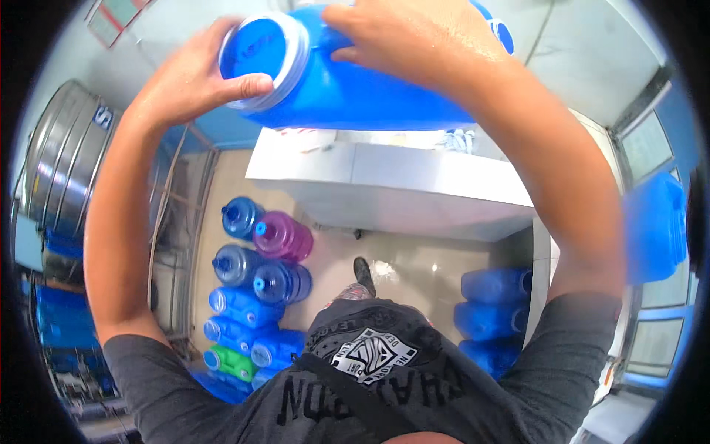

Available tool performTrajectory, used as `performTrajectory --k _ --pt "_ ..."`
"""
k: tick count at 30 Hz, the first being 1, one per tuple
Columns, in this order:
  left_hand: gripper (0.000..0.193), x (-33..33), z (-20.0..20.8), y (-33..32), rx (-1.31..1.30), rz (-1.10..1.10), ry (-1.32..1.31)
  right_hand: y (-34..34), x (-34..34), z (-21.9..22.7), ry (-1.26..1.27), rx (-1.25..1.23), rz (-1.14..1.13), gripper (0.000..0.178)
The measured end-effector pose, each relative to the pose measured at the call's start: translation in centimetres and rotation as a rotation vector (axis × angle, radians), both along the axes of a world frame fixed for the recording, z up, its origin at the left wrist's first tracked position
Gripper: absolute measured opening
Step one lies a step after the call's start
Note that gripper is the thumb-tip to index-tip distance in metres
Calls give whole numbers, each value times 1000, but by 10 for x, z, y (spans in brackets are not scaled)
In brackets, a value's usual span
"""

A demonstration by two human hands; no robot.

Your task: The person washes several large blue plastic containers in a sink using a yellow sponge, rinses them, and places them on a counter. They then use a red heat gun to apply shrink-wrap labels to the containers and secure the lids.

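A large blue plastic water jug (362, 100) lies on its side at the top of the head view, above the counter. Its wide blue cap (254, 49), ringed by a pale collar, faces left. My left hand (194, 80) is closed round the cap, thumb across its lower rim and fingers over the far edge. On top of the jug, just right of the collar, my right hand (392, 33) curls its fingers where the handle would be; the handle itself is hidden. A small round blue cap (504, 37) shows at the jug's right end, beyond my right wrist.
Below the jug runs a white tiled counter (421, 169). Several water bottles stand on the floor at left, among them a purple bottle (282, 237) and a green jug (229, 361). Blue jugs (492, 318) line the right. A ribbed metal tank (66, 159) stands far left.
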State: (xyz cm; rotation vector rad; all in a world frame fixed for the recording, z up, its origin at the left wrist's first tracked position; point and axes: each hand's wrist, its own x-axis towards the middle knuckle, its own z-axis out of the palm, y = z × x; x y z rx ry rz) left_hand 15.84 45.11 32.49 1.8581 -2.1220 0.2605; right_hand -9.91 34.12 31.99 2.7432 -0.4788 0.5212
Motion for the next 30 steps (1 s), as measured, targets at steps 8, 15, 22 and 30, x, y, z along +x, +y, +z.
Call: performTrajectory --k 8,15,22,30 --pt "71 -12 -68 -160 -207 -507 -219 -121 -7 -59 78 1 -301 24" --pt "107 -14 -76 -241 832 -5 -259 -183 -23 -101 152 142 -444 27" --pt "112 -17 -165 -303 320 -554 117 -216 -23 -164 173 268 -354 24" --pt "124 -66 -302 -187 709 -41 215 -299 -75 -275 186 457 -318 35"
